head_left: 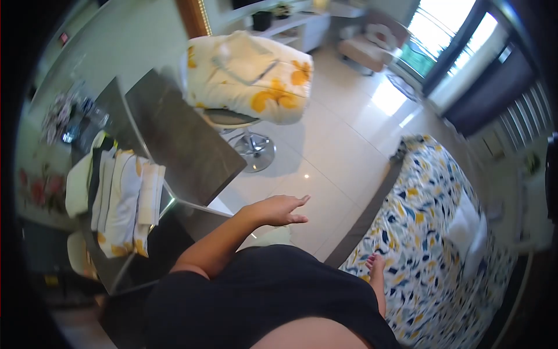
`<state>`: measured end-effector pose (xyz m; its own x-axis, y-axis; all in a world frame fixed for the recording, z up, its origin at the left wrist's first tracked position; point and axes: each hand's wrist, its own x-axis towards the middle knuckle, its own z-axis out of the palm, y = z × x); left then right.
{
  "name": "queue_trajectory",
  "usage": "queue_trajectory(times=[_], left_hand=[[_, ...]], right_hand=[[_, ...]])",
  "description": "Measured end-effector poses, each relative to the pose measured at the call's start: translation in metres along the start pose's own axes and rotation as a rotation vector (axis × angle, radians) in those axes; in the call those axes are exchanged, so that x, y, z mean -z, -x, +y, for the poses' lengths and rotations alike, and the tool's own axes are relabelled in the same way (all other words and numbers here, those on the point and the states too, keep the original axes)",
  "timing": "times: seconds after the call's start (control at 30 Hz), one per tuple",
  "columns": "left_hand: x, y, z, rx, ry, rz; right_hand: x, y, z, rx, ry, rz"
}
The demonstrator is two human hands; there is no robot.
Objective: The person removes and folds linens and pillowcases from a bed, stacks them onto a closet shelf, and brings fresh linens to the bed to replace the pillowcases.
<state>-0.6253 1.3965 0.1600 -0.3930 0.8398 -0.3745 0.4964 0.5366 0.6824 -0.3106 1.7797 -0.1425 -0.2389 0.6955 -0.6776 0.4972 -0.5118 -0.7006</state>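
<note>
My left hand (283, 210) is stretched out in front of my body, fingers extended and thumb apart, holding nothing. Low at my right side hangs my right hand (375, 264), close to the edge of a bed with a leaf-patterned bedsheet (418, 232); its fingers are loosely spread, and I see nothing in them. Whether it touches the sheet I cannot tell. Folded white and yellow linens (123, 195) lie on the dark table to my left. A thick folded comforter (279, 87) with orange flowers rests on a bar stool (250, 142) ahead.
The dark tabletop (180, 134) juts out on the left, with a glass vase of flowers (70, 125) behind it. A white cloth or pillow (467, 230) lies on the bed. Farther off are a beige chair (375, 43), a white cabinet (311, 32) and a glass door (444, 35).
</note>
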Motion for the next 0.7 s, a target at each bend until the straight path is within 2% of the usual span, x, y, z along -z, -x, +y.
queue_trajectory(times=[0.03, 0.13, 0.17, 0.23, 0.3, 0.4, 0.53, 0.6, 0.7], left_hand=[[0.006, -0.012, -0.010, 0.022, -0.012, -0.028], [0.034, -0.036, -0.039, 0.051, 0.000, 0.085], [0.044, -0.038, -0.045, 0.100, 0.038, 0.206], [0.069, -0.036, -0.052, 0.194, 0.087, 0.440], [0.085, -0.026, -0.063, 0.325, 0.068, 0.689], [0.100, 0.000, -0.065, 0.457, 0.040, 0.930], [0.078, 0.048, -0.062, 0.593, 0.127, 1.221], [0.068, 0.066, -0.061, 0.746, 0.264, 1.319], [0.073, 0.089, -0.051, 0.911, 0.175, 1.423]], right_hand=[[-0.012, -0.019, -0.026, 0.044, -0.021, -0.044], [-0.068, -0.069, -0.072, 0.089, -0.042, -0.204], [-0.095, -0.068, -0.080, 0.001, 0.008, -0.155], [-0.140, -0.082, -0.085, -0.067, 0.303, -0.387], [-0.174, -0.088, -0.096, -0.118, 0.484, -0.489], [-0.196, -0.107, -0.133, -0.114, 0.569, -0.527], [-0.224, -0.140, -0.188, -0.069, 0.619, -0.545], [-0.233, -0.157, -0.211, -0.037, 0.615, -0.530], [-0.245, -0.179, -0.237, 0.007, 0.617, -0.514]])
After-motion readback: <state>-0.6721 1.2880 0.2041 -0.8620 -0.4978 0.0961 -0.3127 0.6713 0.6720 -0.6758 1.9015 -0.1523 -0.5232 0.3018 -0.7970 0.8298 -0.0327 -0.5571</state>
